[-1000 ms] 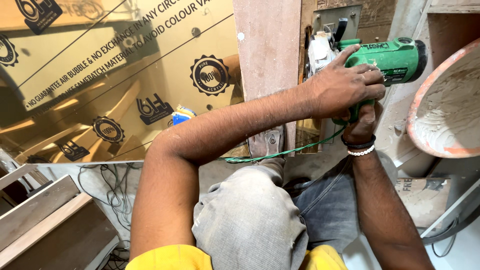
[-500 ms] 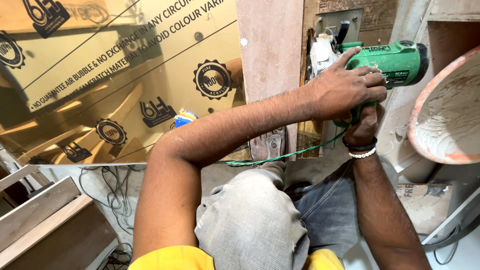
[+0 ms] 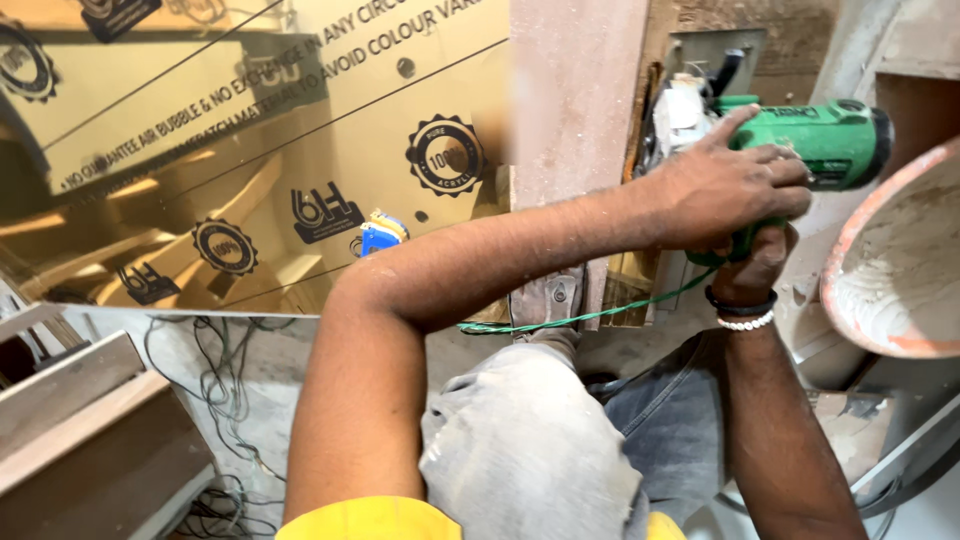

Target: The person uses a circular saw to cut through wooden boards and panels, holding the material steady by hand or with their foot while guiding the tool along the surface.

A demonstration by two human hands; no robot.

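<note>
A green power cutter with a white front guard is pressed against an upright wooden board at the upper right. My left hand reaches across my body and lies over the top of the tool's green body. My right hand, with a black band and a white bead bracelet at the wrist, grips the tool from underneath. A green cord runs from the tool down to the left past my knee.
A large gold mirrored sheet with black printed marks leans at the left. A round orange-rimmed pan crusted with white sits at the right edge. Loose cables and wooden steps lie at the lower left.
</note>
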